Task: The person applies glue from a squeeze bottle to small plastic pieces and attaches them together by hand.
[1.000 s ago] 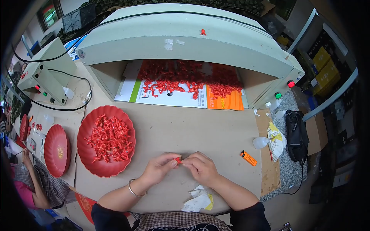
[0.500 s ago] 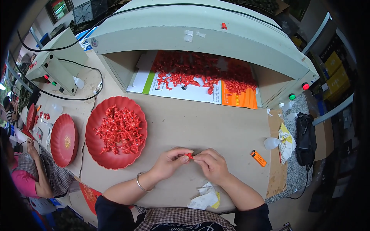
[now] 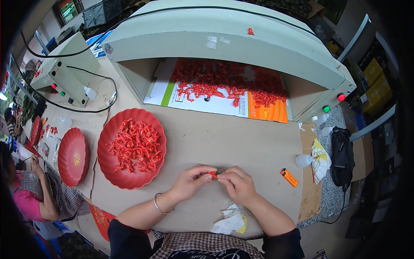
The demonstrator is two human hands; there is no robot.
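Between the fingertips of both hands, above the middle of the board, is a small glossy red figurine (image 3: pixel 213 175). My left hand (image 3: pixel 195 180) pinches one end of it with thumb and forefinger. My right hand (image 3: pixel 236 183) closes on its other end, and the fingers hide much of its shape. To the left of my hands stands a scalloped red bowl (image 3: pixel 103 162) with a heap of similar red pieces (image 3: pixel 136 146). Many more red pieces (image 3: pixel 211 88) lie on printed cardboard (image 3: pixel 189 104) inside the pale box-shaped cabinet (image 3: pixel 181 47).
At the right are an orange lighter (image 3: pixel 289 177), a small white bottle (image 3: pixel 304 160), a crumpled cloth (image 3: pixel 320 162) and a black bag (image 3: pixel 342 155). Crumpled paper (image 3: pixel 229 221) lies near my right forearm. A second red bowl (image 3: pixel 82 172) stands left, near a co-worker (image 3: pixel 32 198).
The view has shifted slightly. Both hands keep their pinch on the red figurine, with hardly any movement.
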